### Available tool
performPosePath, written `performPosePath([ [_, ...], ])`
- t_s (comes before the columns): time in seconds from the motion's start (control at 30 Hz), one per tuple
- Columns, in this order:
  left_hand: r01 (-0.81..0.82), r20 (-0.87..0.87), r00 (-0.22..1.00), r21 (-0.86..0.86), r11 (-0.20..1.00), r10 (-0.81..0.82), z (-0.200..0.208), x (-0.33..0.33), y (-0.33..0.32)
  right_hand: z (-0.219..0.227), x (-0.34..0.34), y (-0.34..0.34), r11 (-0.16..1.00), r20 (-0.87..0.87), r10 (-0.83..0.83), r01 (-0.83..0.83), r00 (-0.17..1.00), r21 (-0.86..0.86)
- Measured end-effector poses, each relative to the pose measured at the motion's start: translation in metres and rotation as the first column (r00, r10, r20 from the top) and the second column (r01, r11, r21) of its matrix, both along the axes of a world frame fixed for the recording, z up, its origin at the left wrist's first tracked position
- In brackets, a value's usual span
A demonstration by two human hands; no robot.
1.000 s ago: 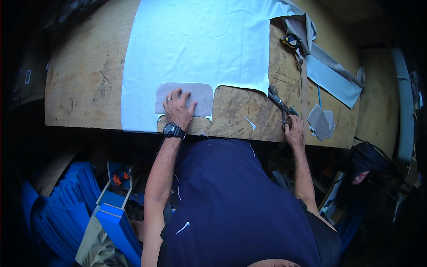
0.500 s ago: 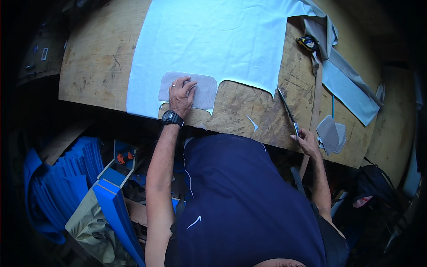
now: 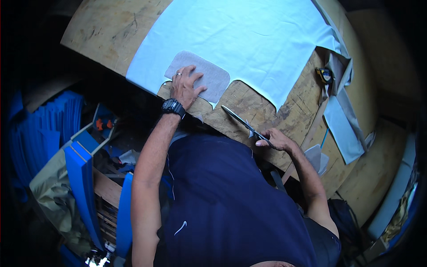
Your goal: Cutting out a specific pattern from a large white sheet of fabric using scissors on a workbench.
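Fingers spread, my left hand (image 3: 187, 87) lies on a grey rounded-corner piece (image 3: 212, 73), which looks like a cutting template. The piece rests on a large sheet of light blue fabric (image 3: 249, 49), at its cut near edge. My right hand (image 3: 277, 139) grips a pair of scissors (image 3: 238, 118) by the handles, over the bare wood of the table. Their blades point up and left, towards the corner of the grey piece, without touching it. A small pale scrap of fabric (image 3: 251, 132) is partly hidden by the scissors.
The worn wooden table (image 3: 106, 31) ends just before my body. On its right lie a tape measure (image 3: 324, 75), a fabric strip (image 3: 344, 129) and a few grey cut pieces (image 3: 316, 158). Blue sheets (image 3: 58, 115) and a long blue block (image 3: 82, 191) stand below left.
My right hand has brought the scissors left, closer to the grey piece, and tilted their blades leftward. My left hand still rests on that piece. The whole view has turned clockwise.
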State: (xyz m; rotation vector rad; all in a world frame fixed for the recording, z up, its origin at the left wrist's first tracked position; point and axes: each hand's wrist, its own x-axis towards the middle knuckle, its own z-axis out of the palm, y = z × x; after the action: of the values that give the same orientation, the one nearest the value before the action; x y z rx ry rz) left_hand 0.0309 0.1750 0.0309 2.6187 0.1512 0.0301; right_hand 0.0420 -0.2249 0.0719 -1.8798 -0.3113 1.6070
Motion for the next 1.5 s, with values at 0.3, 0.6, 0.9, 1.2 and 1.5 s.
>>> performPosePath([
  [0.3, 0.023, -0.011, 1.000, 0.005, 1.000, -0.023, 0.002, -0.002, -0.001, -0.019, 0.035, 0.040, 0.996, -0.098, 0.079, -0.074, 0.992, 0.052],
  [0.6, 0.027, -0.013, 1.000, 0.025, 0.999, -0.027, 0.002, 0.001, -0.002, -0.013, 0.040, 0.045, 0.991, 0.001, 0.125, -0.125, 0.992, 0.038],
  [0.9, 0.023, -0.015, 1.000, 0.023, 0.999, -0.023, 0.005, -0.003, 0.000, -0.004, 0.040, 0.049, 0.987, 0.017, 0.156, -0.156, 0.988, 0.030],
  [1.2, 0.041, 0.036, 0.999, -0.005, 0.999, -0.041, 0.001, -0.002, -0.001, -0.003, 0.038, 0.055, 0.945, 0.305, 0.311, -0.327, 0.900, -0.001],
  [1.5, 0.241, 0.092, 0.963, 0.118, 0.963, -0.252, 0.010, 0.024, 0.006, 0.017, -0.033, 0.025, 0.998, 0.186, 0.041, -0.034, 0.982, -0.043],
])
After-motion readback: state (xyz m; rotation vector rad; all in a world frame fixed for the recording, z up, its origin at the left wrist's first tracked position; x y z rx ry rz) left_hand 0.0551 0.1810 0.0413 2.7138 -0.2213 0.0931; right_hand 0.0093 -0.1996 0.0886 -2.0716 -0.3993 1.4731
